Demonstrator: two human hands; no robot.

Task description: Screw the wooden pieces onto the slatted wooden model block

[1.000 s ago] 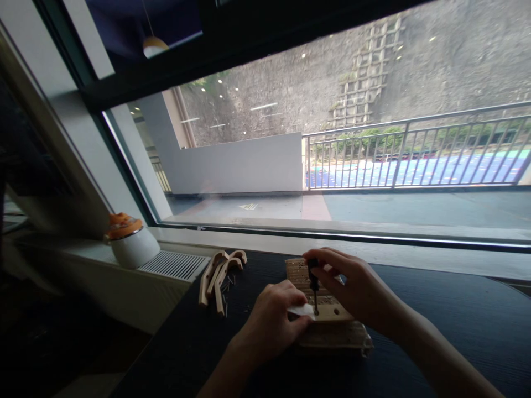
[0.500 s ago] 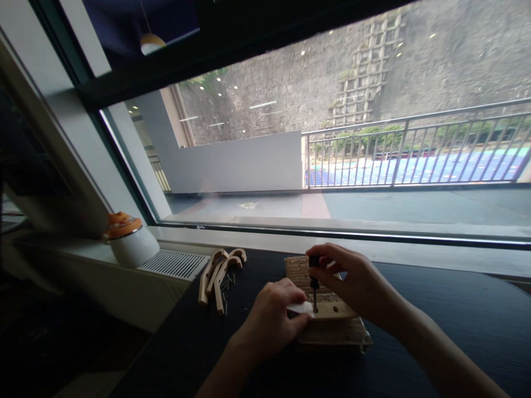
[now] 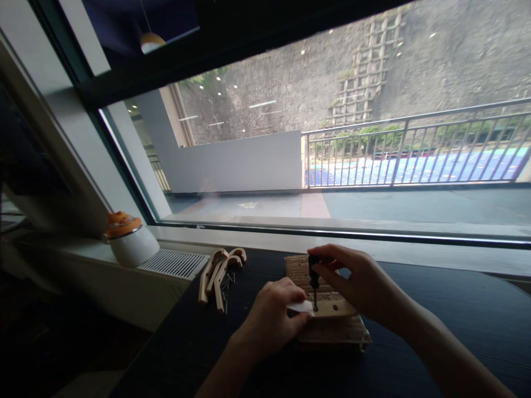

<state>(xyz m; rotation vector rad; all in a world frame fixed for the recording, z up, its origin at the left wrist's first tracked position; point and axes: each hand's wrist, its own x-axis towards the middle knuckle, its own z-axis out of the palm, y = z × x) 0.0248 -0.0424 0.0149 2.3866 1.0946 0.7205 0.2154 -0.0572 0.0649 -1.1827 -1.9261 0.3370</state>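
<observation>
Pinching the black-handled screwdriver (image 3: 314, 270) upright, your right hand (image 3: 355, 277) likely aligns it; your left hand (image 3: 271, 314), closed on a white piece (image 3: 302, 307), probably steadies the pale drilled wooden strip (image 3: 327, 310).

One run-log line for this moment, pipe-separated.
right hand: holds screwdriver near upright | left hand: pinches white piece | tip: at hole in wooden strip | nearby: curved wooden pieces, metal fasteners

A dark table (image 3: 440, 304) stands alongside a pale sill (image 3: 264, 242), below a dark window frame (image 3: 249, 38). Daylight enters from the front; the lower left lies in deep shadow. Outside: white wall (image 3: 244, 166), metal railing (image 3: 401, 152), rough grey slope (image 3: 269, 83). Pendant lamp (image 3: 152, 43) visible, upper left.
</observation>
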